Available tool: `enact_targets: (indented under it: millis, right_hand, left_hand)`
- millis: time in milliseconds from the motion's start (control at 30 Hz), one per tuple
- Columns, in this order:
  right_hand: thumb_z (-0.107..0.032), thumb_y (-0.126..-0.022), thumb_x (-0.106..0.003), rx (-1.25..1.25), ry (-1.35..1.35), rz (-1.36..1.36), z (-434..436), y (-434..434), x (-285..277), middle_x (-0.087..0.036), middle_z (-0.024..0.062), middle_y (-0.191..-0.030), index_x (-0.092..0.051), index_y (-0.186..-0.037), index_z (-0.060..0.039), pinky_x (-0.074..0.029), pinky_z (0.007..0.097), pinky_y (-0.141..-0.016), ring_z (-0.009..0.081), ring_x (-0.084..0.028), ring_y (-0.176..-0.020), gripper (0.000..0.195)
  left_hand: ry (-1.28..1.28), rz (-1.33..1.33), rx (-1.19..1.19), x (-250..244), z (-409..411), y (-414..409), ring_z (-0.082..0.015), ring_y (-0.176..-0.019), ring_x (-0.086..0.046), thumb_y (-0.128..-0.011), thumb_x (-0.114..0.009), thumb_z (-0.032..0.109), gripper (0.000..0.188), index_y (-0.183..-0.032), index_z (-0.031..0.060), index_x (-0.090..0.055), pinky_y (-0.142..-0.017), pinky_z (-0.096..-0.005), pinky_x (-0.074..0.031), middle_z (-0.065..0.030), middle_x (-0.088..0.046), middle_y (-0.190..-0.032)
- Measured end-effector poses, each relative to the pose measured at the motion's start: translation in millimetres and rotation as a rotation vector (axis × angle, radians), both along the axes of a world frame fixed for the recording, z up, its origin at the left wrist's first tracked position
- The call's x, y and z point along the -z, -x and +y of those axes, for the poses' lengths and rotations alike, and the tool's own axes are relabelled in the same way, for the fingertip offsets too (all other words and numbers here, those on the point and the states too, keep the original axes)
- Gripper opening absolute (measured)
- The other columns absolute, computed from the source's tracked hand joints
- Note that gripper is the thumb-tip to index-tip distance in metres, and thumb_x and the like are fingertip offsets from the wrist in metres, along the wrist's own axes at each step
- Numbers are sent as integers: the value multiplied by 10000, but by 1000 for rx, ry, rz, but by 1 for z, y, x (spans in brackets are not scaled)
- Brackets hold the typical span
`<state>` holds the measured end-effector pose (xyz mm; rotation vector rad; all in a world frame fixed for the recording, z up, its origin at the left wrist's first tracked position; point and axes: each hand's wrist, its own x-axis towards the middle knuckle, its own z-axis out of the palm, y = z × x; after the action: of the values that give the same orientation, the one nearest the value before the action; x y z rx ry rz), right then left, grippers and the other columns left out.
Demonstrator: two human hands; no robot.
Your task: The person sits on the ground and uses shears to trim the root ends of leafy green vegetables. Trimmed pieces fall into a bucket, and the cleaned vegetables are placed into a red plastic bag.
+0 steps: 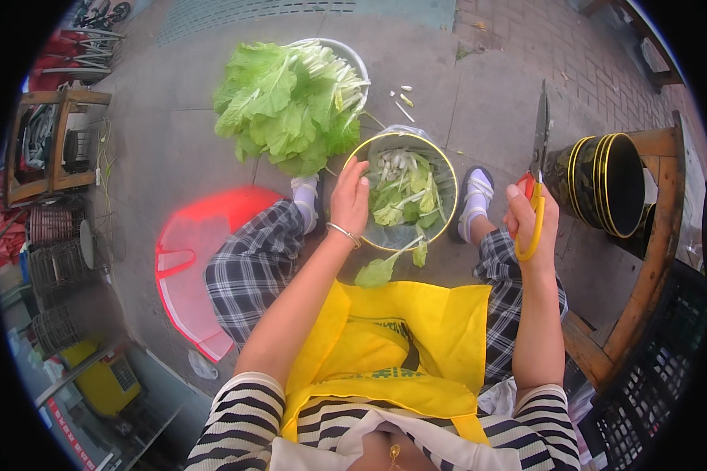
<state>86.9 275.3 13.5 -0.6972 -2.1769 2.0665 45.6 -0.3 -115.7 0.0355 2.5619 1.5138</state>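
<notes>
My right hand grips a pair of scissors with yellow and red handles, the dark blades pointing away from me. Flat and extended, my left hand is at the left rim of a yellow-rimmed bucket; whether it touches the rim I cannot tell. Inside the bucket's clear plastic liner lie leafy trimmings and white stem ends. One leaf hangs over the near rim. Beyond my left hand, a heap of leafy greens with pale stems overflows a round pale basin.
Cut stem bits lie on the paving. A red-trimmed mesh item is by my left leg. Right of me stand nested black buckets, a wooden frame and a black plastic crate. Wire baskets line the left.
</notes>
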Motion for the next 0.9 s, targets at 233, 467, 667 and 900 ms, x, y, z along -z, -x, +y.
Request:
enact_targets:
  millis: [233, 467, 667, 900]
  right_hand:
    - [-176, -876, -595, 56, 118, -36, -1, 3, 11, -411, -20, -502, -465, -727, -81, -317, 213, -393, 66, -365, -389, 219]
    - [-172, -848, -676, 39, 120, -85, -6, 7, 27, -442, -70, -617, -523, -784, -85, -291, 198, -437, 24, -384, -487, 187]
    - [-189, -844, -679, -28, 66, -95, -7, 9, 27, -475, -66, -641, -555, -804, -58, -299, 198, -470, 18, -391, -522, 185]
    - [-213, -830, -691, -32, 5, -163, -2, 6, 34, -473, -69, -615, -584, -827, -49, -302, 202, -469, 19, -400, -516, 196]
  left_hand:
    - [32, -479, -544, 63, -43, -57, -301, -1131, -521, -762, -732, 374, 801, -1293, -108, -376, -970, -367, -400, -243, -511, -1242]
    - [-97, -1207, -91, 49, -9, -121, -227, -897, -623, -711, -788, 380, 722, -1178, -101, -517, -772, -348, -495, -171, -618, -1060]
    - [-234, -994, -67, 33, 9, -112, -117, -572, -582, -812, -685, 104, 123, -835, -16, -669, -547, -263, -467, -41, -650, -703]
    - [-355, -570, -292, 37, 24, -23, -170, -988, -583, -882, -656, 270, 521, -1290, 1, -476, -877, -310, -438, -116, -587, -1168]
